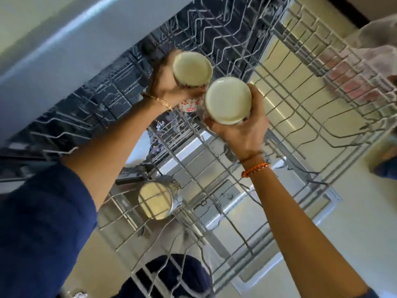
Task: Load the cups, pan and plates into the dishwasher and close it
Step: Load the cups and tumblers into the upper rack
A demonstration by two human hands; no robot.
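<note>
3 cups: one in left hand point(169, 82) – cup point(191, 68), one in right hand point(242, 127) – cup point(228, 100), third cup point(155, 200) below both hands in the rack. 1 wire rack point(300, 100). 2 wrist bracelets, one per arm.

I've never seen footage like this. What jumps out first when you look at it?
Two hands meet at the centre, each holding a cream cup upside down over the pulled-out wire rack: the left hand grips one cup, the right hand the other cup. A third cup with red flowers peeks out between them, and lower down a metal pot shows through the rack wires.
</note>
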